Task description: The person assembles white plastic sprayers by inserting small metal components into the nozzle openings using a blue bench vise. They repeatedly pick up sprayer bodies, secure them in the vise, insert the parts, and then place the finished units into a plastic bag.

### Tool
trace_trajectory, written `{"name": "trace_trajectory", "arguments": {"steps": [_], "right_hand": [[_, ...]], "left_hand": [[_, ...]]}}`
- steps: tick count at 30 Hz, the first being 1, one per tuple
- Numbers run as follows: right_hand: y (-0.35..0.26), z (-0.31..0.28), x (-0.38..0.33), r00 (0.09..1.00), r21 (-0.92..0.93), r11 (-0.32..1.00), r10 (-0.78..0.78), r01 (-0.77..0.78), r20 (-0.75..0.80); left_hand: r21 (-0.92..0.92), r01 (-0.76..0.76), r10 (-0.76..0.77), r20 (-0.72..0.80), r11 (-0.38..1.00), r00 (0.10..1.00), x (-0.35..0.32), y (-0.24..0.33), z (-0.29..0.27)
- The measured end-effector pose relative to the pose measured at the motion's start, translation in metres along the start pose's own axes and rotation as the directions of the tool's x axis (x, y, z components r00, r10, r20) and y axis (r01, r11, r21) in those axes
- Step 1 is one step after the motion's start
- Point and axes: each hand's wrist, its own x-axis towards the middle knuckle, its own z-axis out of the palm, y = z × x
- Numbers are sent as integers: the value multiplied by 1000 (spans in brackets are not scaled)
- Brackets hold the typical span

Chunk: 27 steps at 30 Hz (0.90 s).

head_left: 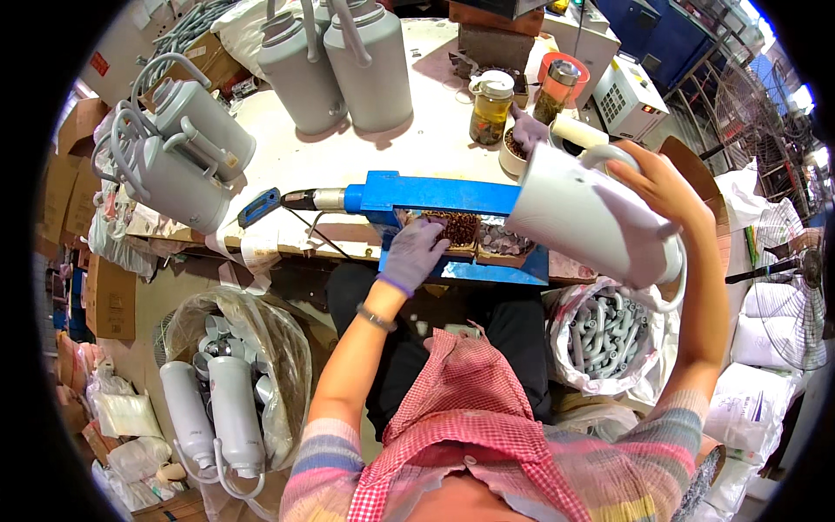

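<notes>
While the grey flask [591, 217] lay tilted at the worktop's [365, 148] right edge, long axis upper-left to lower-right, the right hand [665, 187] gripped its handle end; the gloved left hand [413, 252], fingers curled, rested in the screw tray [461, 230] just left of its mouth.

A big grey flask [587, 213] is up in the air, tipped on its side. Its narrow top end points to the left and down, toward the blue tool. Its wide bottom end points to the right. A grey loop handle hangs off that bottom end. The bare right hand [663, 184] wraps around the far end of it.

A small tray of tiny brown bits [459, 228] sits on the blue tool [435, 196] on the surface. The left hand [413, 254], in a pale purple glove, rests its fingers on those bits.
</notes>
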Motion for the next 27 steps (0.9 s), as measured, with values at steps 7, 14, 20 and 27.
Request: {"name": "trace_trajectory", "arguments": {"steps": [7,14,20,27], "right_hand": [[29,-4,-85,952,155,950,289,-273,-97],[62,16,-142,900,260,902,396,-344,-181],[78,23,-156,888,297,909,374,-293,-267],[84,26,-166,877,399,857,431,-326,-210]], "left_hand": [[146,236,-257,151,961,955,34,-15,39],[-450,189,-288,-163,873,944,8,52,-5],[-536,-90,52,-86,839,995,93,139,0],[-324,-336,330,-74,884,941,137,165,32]]}}
